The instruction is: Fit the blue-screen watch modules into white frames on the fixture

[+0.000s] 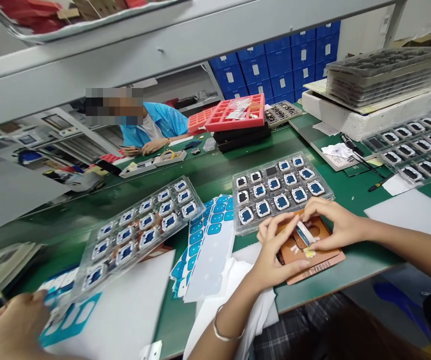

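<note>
My left hand (275, 245), with a bangle on its wrist, touches the upper end of a small white-rimmed part (304, 233) with a blue face. Its thumb lies apart, across an orange-brown jig board (320, 257). My right hand (326, 222) pinches the same part between thumb and fingers, tilted over the jig. Small white and yellow tabs lie on the board by my thumbs. Just beyond, a clear tray (253, 227) holds rows of similar white-rimmed parts, mostly blue-faced, a few dark. My fingers partly hide the held part.
Blue adhesive sheets (215, 240) lie left of my hands, beside a second clear tray (143, 235). Another person's blurred hand (16, 317) is at lower left. Across the bench sits a person in blue (166, 122). Black-part trays (418, 145) and a foam box (373, 117) stand right.
</note>
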The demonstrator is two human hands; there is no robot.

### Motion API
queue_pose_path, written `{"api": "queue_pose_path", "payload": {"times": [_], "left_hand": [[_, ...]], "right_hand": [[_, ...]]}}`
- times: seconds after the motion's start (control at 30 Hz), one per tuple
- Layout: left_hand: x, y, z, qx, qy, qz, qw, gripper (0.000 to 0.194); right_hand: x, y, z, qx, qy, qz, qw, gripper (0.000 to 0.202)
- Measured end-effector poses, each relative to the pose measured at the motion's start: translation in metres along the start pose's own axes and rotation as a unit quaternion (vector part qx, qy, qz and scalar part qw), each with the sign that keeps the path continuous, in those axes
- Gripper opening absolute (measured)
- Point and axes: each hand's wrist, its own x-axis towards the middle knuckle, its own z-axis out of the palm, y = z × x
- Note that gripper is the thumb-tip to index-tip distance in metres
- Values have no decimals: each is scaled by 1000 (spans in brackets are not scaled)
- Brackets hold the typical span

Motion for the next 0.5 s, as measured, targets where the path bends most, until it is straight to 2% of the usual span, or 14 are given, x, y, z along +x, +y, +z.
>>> {"api": "queue_pose_path", "payload": {"times": [0.1, 0.27, 0.37, 0.5], "left_hand": [[-3, 0, 1, 12, 27, -6, 1000, 83], [-6, 0, 0, 41, 70, -16, 997, 65], [-5, 2, -2, 51, 80, 5, 995, 51], [-3, 7, -3, 59, 71, 40, 995, 41]], "right_hand": [[0, 2, 2, 166, 2, 61, 984, 52], [0, 8, 0, 380, -13, 143, 914, 61], [1, 8, -1, 444, -1, 170, 880, 60], [3, 5, -3, 481, 21, 181, 857, 55]]}}
